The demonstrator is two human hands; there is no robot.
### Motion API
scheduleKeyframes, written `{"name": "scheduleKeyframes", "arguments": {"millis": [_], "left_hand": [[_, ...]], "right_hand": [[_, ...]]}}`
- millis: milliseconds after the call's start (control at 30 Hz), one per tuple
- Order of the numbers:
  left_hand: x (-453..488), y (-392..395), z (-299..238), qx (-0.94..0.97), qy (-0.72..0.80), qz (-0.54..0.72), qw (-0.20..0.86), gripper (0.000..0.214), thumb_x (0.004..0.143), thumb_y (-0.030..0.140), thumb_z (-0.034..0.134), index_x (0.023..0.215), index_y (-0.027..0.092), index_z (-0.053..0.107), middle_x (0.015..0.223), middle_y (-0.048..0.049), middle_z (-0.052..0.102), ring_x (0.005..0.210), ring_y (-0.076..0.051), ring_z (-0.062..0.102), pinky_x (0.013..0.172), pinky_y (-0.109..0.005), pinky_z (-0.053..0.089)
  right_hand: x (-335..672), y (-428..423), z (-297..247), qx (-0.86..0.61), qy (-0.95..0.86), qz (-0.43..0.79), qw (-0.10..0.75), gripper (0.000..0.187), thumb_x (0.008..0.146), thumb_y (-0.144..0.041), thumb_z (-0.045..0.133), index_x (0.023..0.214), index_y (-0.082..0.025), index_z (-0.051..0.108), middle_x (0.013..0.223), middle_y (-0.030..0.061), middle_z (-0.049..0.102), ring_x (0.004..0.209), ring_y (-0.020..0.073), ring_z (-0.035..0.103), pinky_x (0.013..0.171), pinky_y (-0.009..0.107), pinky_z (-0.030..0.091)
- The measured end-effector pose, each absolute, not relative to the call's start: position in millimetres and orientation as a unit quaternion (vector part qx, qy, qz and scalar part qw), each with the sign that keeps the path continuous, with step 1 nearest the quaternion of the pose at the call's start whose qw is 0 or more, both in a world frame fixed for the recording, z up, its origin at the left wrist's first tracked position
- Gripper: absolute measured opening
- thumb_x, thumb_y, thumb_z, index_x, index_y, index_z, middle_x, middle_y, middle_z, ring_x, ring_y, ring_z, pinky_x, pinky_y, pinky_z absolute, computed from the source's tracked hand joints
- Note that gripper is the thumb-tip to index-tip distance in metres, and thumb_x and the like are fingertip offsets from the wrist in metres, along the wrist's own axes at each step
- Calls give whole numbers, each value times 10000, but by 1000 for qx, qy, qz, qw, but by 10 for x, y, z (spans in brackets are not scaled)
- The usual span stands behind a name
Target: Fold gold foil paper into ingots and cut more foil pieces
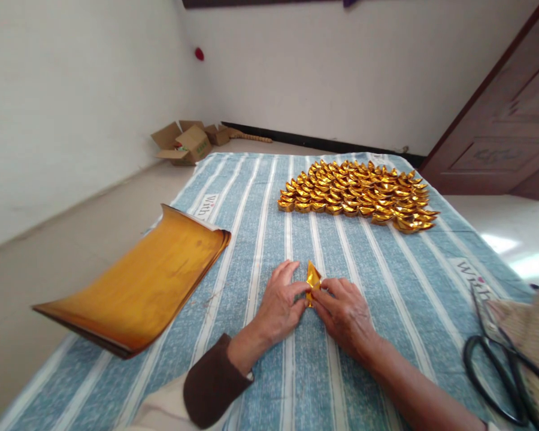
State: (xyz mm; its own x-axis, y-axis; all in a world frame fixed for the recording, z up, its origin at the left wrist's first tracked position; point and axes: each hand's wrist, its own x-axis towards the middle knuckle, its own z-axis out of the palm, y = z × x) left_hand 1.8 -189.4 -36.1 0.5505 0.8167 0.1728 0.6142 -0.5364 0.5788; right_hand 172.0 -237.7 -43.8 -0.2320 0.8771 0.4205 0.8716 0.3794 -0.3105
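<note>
A small folded piece of gold foil paper (313,276) lies on the striped cloth between my hands, its pointed end facing away from me. My left hand (281,299) pinches its near left side with thumb and fingers. From the right, my right hand (345,308) presses its fingertips against the same piece. The fingers hide the lower part of the fold. Farther back stand rows of finished gold paper ingots (354,191), packed close together. To the left lies a stack of gold foil sheets (139,275), curled up at its edges.
Black-handled scissors (494,347) lie at the right edge, beside a beige woven cloth (534,335). The blue and white striped tablecloth (238,239) covers the table. Open cardboard boxes (191,143) stand on the floor beyond the far left corner. A reddish-brown door (498,137) is at the right.
</note>
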Motion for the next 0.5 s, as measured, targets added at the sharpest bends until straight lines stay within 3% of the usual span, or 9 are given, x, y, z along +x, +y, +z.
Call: {"name": "scheduleKeyframes", "arguments": {"millis": [300, 500], "left_hand": [[34, -1880, -328, 842, 441, 194, 244, 255, 728, 127, 703, 966, 212, 737, 1388, -117, 462, 1328, -364, 326, 1064, -587, 303], [41, -1871, -294, 841, 442, 183, 252, 255, 723, 114, 692, 953, 210, 743, 1406, -113, 449, 1336, -365, 316, 1078, -575, 291]], "right_hand": [[1841, -2402, -423, -525, -798, 68, 289, 188, 926, -183, 501, 837, -197, 666, 920, 49, 630, 832, 172, 529, 744, 307, 421], [1899, -2475, -451, -479, -831, 18, 282, 243, 934, -140, 430, 989, -193, 661, 1021, 85, 629, 902, 192, 546, 771, 334, 467]]}}
